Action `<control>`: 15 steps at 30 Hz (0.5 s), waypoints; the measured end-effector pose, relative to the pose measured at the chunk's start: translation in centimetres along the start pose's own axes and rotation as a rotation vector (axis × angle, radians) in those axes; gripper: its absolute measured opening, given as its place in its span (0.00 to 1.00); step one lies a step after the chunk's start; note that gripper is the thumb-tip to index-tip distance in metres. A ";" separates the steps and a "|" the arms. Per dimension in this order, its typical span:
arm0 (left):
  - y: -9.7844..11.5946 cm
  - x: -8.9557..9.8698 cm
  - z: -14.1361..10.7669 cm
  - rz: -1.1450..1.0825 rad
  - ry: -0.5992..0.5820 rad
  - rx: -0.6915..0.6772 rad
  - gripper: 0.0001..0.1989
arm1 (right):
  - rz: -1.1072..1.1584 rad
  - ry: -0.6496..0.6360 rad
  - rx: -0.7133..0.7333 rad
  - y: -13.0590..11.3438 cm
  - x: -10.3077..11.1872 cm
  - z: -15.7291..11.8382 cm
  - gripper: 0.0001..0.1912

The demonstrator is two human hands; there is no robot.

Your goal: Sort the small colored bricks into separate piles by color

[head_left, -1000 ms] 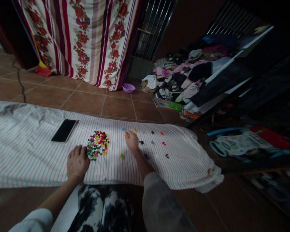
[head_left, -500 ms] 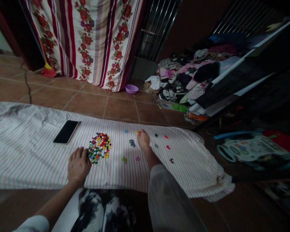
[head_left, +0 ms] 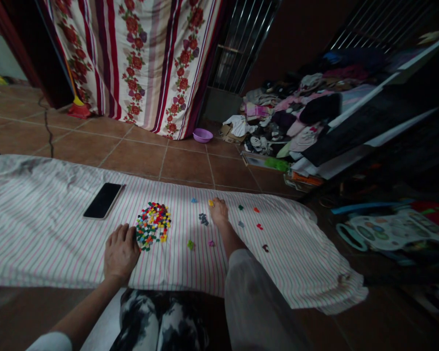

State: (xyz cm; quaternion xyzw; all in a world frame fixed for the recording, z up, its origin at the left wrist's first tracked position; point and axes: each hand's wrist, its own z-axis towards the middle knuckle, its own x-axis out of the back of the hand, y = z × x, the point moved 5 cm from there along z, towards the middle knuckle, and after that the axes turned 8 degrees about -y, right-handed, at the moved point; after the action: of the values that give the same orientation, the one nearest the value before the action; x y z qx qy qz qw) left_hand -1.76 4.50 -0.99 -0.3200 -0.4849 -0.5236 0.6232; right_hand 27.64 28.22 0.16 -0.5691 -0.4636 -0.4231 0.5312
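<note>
Here, yellow pieces [head_left: 211, 203] lie at the right grip [head_left: 219, 211], by its fingertips.

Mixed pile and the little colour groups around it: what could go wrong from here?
The left hand rests right at the edge of the mixed pile, so a slip might scatter pieces. The right hand, at the yellow pieces, could brush the dark grey cluster nearby. Tugging the loose, wrinkled cloth might shift every group.
</note>
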 end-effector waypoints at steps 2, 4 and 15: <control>0.1 0.1 0.0 0.002 0.003 -0.005 0.16 | 0.003 -0.014 0.008 0.0 0.0 0.2 0.14; 0.1 0.1 0.0 0.005 0.006 -0.009 0.16 | 0.004 -0.045 0.002 -0.1 -0.1 0.3 0.15; 0.1 0.0 0.0 0.031 0.032 -0.024 0.16 | 0.008 -0.068 0.023 -0.7 0.0 0.8 0.16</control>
State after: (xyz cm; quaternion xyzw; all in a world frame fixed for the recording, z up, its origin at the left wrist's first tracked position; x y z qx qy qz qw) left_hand -1.66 4.50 -0.95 -0.3266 -0.4634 -0.5247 0.6350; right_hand 26.97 28.99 0.29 -0.5789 -0.4840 -0.3961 0.5232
